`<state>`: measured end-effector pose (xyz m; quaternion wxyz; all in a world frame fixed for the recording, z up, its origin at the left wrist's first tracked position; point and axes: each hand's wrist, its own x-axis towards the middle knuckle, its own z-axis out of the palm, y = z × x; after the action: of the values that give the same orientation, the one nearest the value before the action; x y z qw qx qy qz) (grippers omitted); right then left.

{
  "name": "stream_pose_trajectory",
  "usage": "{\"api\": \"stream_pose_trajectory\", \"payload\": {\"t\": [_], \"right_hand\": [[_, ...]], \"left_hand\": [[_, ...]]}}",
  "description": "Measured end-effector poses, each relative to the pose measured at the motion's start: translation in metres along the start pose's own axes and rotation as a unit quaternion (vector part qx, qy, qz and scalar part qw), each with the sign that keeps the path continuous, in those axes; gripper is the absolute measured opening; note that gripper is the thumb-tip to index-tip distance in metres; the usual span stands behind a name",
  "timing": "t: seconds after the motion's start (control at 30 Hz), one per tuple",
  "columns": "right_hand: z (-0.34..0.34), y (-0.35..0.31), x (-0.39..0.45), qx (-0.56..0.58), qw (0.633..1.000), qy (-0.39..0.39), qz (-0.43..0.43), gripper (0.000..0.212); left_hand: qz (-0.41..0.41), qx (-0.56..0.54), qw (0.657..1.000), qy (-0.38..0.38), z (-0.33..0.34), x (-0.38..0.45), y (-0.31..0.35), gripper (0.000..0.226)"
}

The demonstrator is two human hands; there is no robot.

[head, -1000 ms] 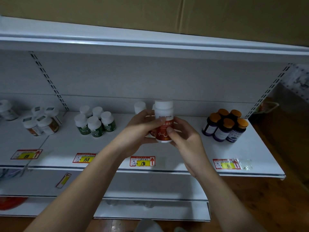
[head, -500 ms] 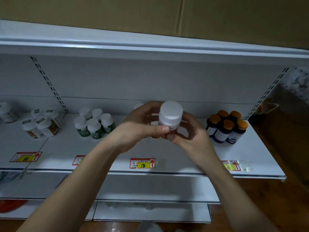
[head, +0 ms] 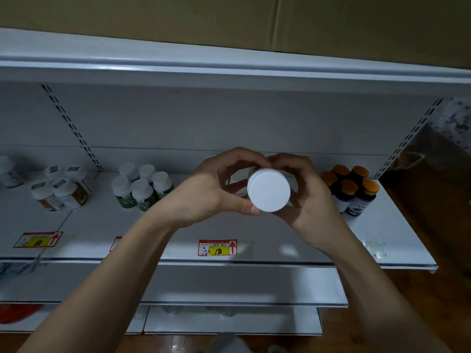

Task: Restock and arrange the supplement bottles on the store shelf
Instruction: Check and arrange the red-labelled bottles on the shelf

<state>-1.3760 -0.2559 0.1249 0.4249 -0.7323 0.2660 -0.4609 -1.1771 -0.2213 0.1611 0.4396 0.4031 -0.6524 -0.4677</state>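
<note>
Both the left hand [head: 211, 192] and the right hand [head: 309, 200] curl their fingers around a white-capped plastic supplement bottle [head: 269, 189], cap tipped toward the camera, above the white metal shelf [head: 280, 250]. Left of the hands stand green-labelled white bottles [head: 142, 187]; right of them, orange-capped dark bottles [head: 353, 189]

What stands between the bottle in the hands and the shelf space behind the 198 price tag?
Nothing visible does. Both hands, left hand and right hand, hold the white-capped bottle above the shelf behind the 198 price tag; another bottle stands farther back, mostly hidden.
</note>
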Motion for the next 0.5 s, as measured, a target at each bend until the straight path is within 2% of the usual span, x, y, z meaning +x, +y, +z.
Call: {"api": "stream_pose_trajectory", "payload": {"t": [0.17,0.27,0.37,0.5], "right_hand": [[-0.003,-0.007,0.001,0.033,0.998,0.011,0.049,0.064],[-0.010,-0.010,0.001,0.002,0.995,-0.010,0.096,0.060],[-0.012,-0.011,0.002,-0.029,0.990,-0.024,0.133,0.067],[-0.011,-0.016,0.003,0.045,0.981,-0.010,0.189,0.078]], "left_hand": [[-0.013,-0.012,1.000,0.004,-0.002,0.003,0.001,0.060],[-0.037,0.005,0.999,-0.001,-0.004,0.006,0.002,0.066],[-0.079,0.003,0.997,0.005,-0.004,0.011,0.003,0.073],[-0.133,-0.005,0.991,0.016,0.000,0.015,0.001,0.064]]}}
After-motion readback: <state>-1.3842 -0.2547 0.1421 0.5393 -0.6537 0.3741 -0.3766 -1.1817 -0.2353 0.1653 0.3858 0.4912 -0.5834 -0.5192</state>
